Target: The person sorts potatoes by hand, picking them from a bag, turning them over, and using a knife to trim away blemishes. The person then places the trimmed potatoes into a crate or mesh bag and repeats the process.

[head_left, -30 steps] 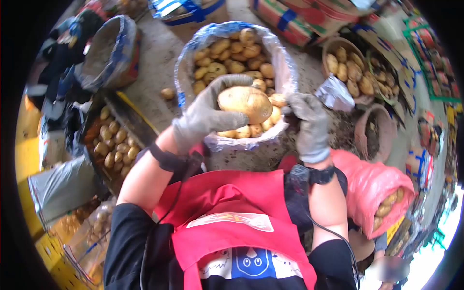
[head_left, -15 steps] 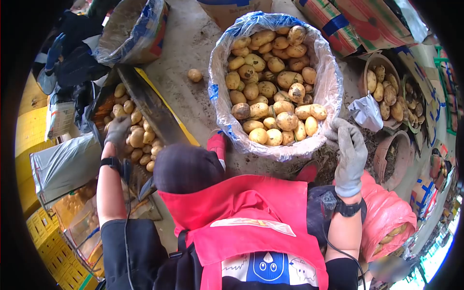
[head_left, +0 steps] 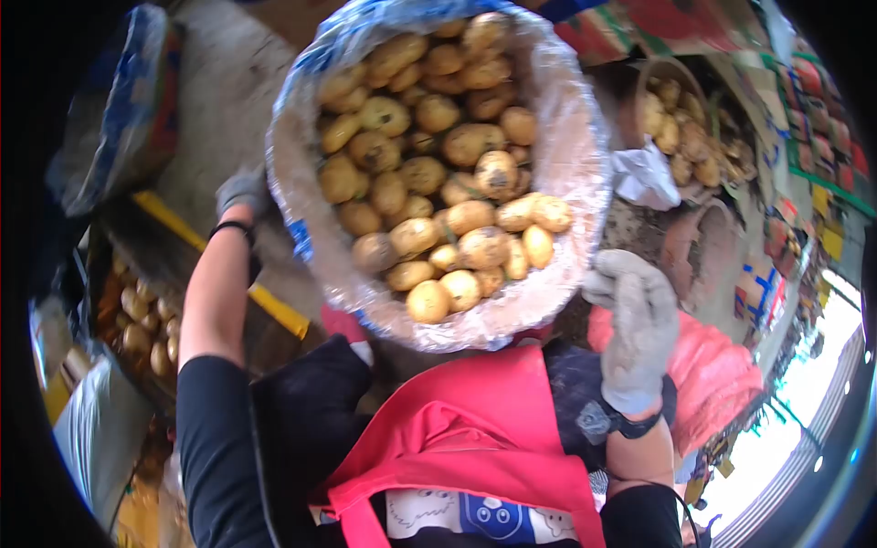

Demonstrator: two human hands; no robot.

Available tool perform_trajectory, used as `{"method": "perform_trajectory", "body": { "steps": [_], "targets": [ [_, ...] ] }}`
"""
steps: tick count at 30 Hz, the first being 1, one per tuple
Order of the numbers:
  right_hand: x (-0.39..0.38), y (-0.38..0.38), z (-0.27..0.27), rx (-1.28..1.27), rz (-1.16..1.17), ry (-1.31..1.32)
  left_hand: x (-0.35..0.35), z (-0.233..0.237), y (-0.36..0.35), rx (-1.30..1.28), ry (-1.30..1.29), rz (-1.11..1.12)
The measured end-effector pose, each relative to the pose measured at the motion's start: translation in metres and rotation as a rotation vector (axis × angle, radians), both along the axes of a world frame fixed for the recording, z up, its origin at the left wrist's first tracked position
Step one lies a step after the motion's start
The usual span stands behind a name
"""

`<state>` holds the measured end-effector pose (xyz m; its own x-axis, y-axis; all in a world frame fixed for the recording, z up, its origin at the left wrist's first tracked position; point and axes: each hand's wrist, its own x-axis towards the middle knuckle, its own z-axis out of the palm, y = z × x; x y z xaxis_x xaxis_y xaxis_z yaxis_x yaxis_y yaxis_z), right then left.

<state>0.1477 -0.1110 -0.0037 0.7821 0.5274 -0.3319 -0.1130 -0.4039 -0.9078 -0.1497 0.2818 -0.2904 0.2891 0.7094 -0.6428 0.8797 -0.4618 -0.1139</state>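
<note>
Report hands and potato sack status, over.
Left hand at left rim of sack, grip hidden. Right hand open, empty, beside right rim. Sack full of potatoes. Nothing blocking.

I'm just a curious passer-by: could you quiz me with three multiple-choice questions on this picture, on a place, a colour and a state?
1. Where is the left hand? A in a crate; B at the left edge of the potato sack; C behind the back.
2. What colour is the apron? A red; B green; C white.
3. The right hand is: A gripping a potato; B holding a knife; C empty, fingers loosely curled.
Answers: B, its glove lies against the sack's left side; A, the cloth is plainly red; C, nothing shows in its grasp.
</note>
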Motion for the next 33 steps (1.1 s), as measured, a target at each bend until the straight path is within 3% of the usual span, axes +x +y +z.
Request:
{"method": "perform_trajectory", "body": {
  "steps": [1,3,4,5,6,7,8,9,11,12,15,16,17,19,20,21,23,24,25,26,27,28,29,31,32,33],
  "targets": [
    [0.000,0.001,0.002,0.009,0.002,0.014,-0.006,0.005,0.001,-0.070,-0.038,-0.020],
    [0.000,0.002,0.001,0.097,0.051,0.057,-0.043,-0.013,0.010,-0.240,-0.394,0.417],
    [0.001,0.003,0.002,0.105,0.088,0.054,-0.064,-0.034,0.019,-0.358,-0.665,0.503],
    [0.000,0.003,0.001,0.119,0.125,0.044,-0.052,0.008,0.010,-0.462,-0.830,0.575],
    [-0.005,-0.001,-0.012,0.170,0.149,-0.019,-0.054,0.030,0.010,-0.403,-0.942,0.539],
    [-0.004,-0.002,-0.021,0.227,0.182,-0.109,-0.056,0.023,0.020,-0.384,-1.100,0.484],
    [-0.004,0.000,-0.017,0.246,0.215,-0.145,-0.047,0.045,0.020,-0.502,-1.286,0.538],
    [-0.012,-0.004,-0.014,0.247,0.235,-0.155,-0.027,0.100,0.002,-0.594,-1.363,0.652],
    [-0.018,-0.013,-0.021,0.155,0.395,-0.125,0.003,0.202,-0.042,-0.610,-1.462,0.602],
    [-0.024,-0.015,-0.020,0.158,0.408,-0.088,0.017,0.234,-0.059,-0.674,-1.490,0.473],
    [-0.043,-0.027,-0.033,0.211,0.552,0.002,0.049,0.273,-0.116,-0.715,-1.565,0.171],
    [-0.047,-0.029,-0.042,0.302,0.591,0.107,0.061,0.306,-0.148,-0.781,-1.448,0.206],
    [-0.054,-0.036,-0.024,0.324,0.591,0.080,0.075,0.343,-0.187,-0.834,-1.405,0.104],
    [-0.073,-0.052,0.023,0.388,0.538,0.396,0.091,0.378,-0.242,-0.918,-1.237,-0.026],
    [-0.074,-0.057,0.029,0.418,0.587,0.392,0.096,0.379,-0.263,-0.932,-1.196,-0.099],
    [-0.074,-0.055,0.018,0.607,0.569,0.097,0.100,0.372,-0.282,-0.940,-1.224,-0.161],
    [-0.058,-0.069,-0.012,0.401,0.480,0.049,0.104,0.353,-0.311,-0.827,-1.301,-0.183],
    [-0.060,-0.086,0.017,0.386,0.513,-0.028,0.098,0.376,-0.324,-0.986,-1.186,-0.081],
    [-0.058,-0.088,0.005,0.400,0.509,-0.044,0.096,0.373,-0.330,-0.941,-1.162,-0.189],
    [-0.054,-0.085,-0.016,0.358,0.490,0.058,0.094,0.365,-0.337,-0.824,-1.203,-0.302],
    [-0.053,-0.092,-0.013,0.336,0.487,-0.058,0.095,0.363,-0.343,-0.704,-1.247,-0.410],
    [-0.052,-0.096,-0.008,0.267,0.488,-0.285,0.090,0.380,-0.364,-0.414,-1.164,-0.433],
    [-0.052,-0.100,-0.005,0.192,0.491,-0.557,0.088,0.385,-0.371,-0.335,-1.085,-0.486],
    [-0.055,-0.109,0.006,0.139,0.451,-0.960,0.090,0.356,-0.382,-0.588,-1.102,-0.188],
    [-0.058,-0.115,0.021,0.158,0.443,-0.990,0.109,0.235,-0.343,-0.755,-1.213,-0.032],
    [-0.059,-0.115,0.026,0.154,0.437,-1.000,0.111,0.241,-0.350,-1.028,-1.376,0.164]
  ]
}}
